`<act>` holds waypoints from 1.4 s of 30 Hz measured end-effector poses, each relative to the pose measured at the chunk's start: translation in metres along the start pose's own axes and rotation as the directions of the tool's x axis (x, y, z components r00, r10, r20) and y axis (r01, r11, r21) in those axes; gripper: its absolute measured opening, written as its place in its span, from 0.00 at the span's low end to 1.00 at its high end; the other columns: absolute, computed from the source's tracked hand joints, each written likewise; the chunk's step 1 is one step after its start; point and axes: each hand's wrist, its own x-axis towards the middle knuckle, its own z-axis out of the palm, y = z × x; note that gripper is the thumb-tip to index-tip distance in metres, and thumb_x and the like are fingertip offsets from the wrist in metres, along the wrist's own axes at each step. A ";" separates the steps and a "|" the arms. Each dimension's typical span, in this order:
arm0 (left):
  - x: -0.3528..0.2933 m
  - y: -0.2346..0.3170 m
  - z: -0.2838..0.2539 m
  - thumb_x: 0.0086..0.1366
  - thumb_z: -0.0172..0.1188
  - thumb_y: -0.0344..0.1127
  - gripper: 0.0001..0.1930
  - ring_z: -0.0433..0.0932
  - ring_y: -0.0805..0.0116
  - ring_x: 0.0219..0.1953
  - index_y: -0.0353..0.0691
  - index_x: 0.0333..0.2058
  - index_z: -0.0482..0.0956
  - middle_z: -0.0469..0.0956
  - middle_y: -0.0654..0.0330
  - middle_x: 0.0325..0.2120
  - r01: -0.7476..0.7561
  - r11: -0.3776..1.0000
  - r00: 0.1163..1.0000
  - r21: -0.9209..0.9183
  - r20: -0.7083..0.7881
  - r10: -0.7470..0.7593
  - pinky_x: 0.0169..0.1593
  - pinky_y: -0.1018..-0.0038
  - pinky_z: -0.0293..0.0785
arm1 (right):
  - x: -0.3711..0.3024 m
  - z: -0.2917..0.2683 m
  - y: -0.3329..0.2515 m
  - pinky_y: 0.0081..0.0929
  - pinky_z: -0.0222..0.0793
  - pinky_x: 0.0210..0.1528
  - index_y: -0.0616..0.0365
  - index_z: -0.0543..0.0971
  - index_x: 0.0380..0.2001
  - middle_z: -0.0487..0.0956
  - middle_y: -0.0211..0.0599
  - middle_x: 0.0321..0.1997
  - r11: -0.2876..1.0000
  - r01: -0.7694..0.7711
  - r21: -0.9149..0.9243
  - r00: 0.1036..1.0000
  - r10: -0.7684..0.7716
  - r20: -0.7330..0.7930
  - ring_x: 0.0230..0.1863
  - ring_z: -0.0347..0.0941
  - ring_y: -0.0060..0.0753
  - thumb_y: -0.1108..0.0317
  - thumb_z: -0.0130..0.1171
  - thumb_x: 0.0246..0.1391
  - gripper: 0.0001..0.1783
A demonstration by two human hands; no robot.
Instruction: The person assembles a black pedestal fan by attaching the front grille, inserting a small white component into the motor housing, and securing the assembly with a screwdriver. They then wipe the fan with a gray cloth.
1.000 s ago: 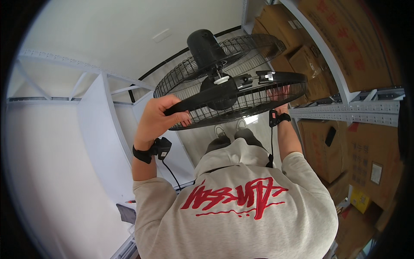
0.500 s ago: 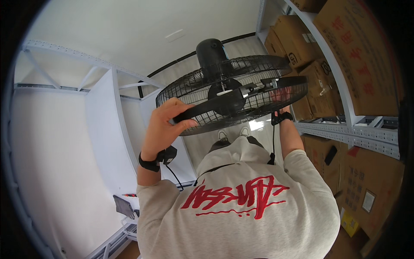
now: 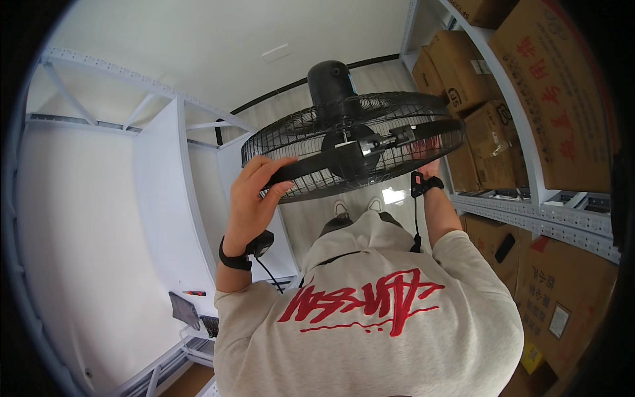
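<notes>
A black fan head (image 3: 370, 106) with a round wire cage and a motor housing (image 3: 331, 81) is held up in front of my body. A flat black bracket arm (image 3: 317, 164) crosses it, with metal fittings (image 3: 390, 140) near the middle. My left hand (image 3: 256, 192) grips the bracket's left end beside the cage rim, thumb below and fingers above. At the fan's right side, my right hand (image 3: 428, 159) holds the cage. Its fingers show only partly through the wires.
To the right, a metal rack (image 3: 529, 132) carries several cardboard boxes (image 3: 493, 142). A pale shelf unit (image 3: 159, 192) stands at the left, with a red-and-black tool (image 3: 194, 292) and a dark flat object (image 3: 184, 309) on a lower level. Beneath the fan lies a light floor (image 3: 311, 231).
The fan has shifted and tilted slightly, its right rim sitting a little further left. Both hands keep their hold and have moved with it. The view has also shifted slightly.
</notes>
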 end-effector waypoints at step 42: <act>0.010 -0.022 0.003 0.50 0.73 0.23 0.27 0.72 0.67 0.39 0.43 0.52 0.85 0.72 0.61 0.40 -0.025 0.999 0.986 -0.034 -0.168 0.019 0.45 0.74 0.71 | 0.024 -0.018 0.028 0.51 0.63 0.63 0.50 0.74 0.59 0.75 0.34 0.58 0.995 -0.053 0.082 0.997 0.048 0.062 0.62 0.69 0.41 0.44 0.51 0.68 0.27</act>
